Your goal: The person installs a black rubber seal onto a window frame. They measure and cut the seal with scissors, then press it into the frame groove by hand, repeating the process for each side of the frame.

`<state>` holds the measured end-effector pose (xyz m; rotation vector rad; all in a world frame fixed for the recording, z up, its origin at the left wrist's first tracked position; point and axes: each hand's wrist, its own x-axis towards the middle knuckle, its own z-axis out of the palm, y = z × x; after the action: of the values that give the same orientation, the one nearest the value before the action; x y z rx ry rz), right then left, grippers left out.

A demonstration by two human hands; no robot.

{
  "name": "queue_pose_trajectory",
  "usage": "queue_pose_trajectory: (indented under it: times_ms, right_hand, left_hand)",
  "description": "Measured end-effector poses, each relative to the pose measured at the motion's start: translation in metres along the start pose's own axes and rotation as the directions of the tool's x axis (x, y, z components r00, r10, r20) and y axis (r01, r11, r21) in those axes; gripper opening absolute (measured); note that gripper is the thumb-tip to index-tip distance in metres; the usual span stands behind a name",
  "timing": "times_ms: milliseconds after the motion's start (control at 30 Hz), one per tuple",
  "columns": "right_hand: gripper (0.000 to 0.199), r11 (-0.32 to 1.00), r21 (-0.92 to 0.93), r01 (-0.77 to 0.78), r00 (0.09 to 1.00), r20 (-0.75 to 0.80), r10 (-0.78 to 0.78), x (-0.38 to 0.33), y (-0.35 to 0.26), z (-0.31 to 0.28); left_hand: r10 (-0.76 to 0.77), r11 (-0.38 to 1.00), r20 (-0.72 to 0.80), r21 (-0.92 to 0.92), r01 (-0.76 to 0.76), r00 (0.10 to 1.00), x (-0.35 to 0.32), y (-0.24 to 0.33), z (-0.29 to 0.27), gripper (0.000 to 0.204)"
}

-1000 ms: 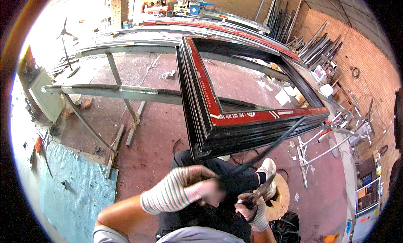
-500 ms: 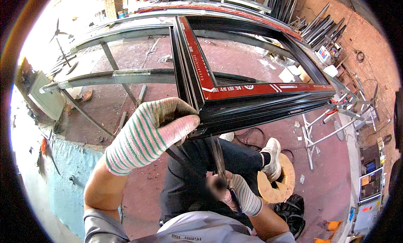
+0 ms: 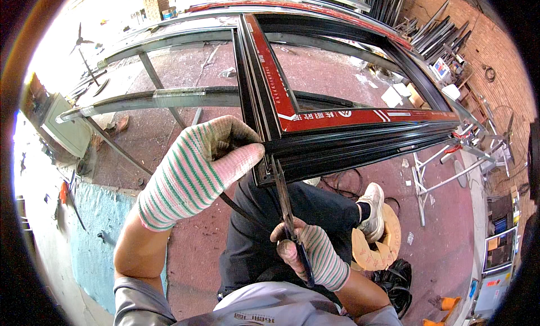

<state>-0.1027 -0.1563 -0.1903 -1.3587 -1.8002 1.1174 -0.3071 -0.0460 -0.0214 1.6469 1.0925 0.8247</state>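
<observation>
A black window frame (image 3: 360,143) with red protective film on its faces lies in front of me. My left hand (image 3: 194,171), in a white glove with green stripes, is closed at the frame's near left corner, thumb against fingers. From under it a thin black strip (image 3: 241,209) trails down toward my legs; its pinched part is hidden. My right hand (image 3: 315,253), in a similar glove with bare fingertips, grips a pair of scissors (image 3: 286,199). Their dark blades point up to the frame's corner, just right of my left thumb.
Metal rails of a support stand (image 3: 152,101) run under and left of the frame. A folding stand (image 3: 422,182) is at the right. Below lie a round tan piece (image 3: 374,247) by my shoe, a black bag (image 3: 394,286) and a blue mat (image 3: 104,236).
My right hand has lifted the scissors, bringing the blades up to the frame's corner. The left hand keeps its grip at the corner. The whole view has shifted slightly.
</observation>
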Motion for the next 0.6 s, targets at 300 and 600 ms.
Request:
queue_pose_trajectory:
  times_ms: [300,600]
  right_hand:
    - [0.014,0.207,0.929,-0.307,0.946,0.273,0.176,0.011,-0.028,-0.009]
    - [0.009,0.916,0.384,-0.118,0.983,-0.085,0.163,0.013,-0.043,-0.006]
  left_hand:
    - [0.068,0.997,0.002,-0.023,-0.068,0.998,0.002,-0.012,0.003,0.015]
    - [0.075,0.996,-0.024,-0.046,-0.076,0.997,0.002,-0.017,0.004,0.015]
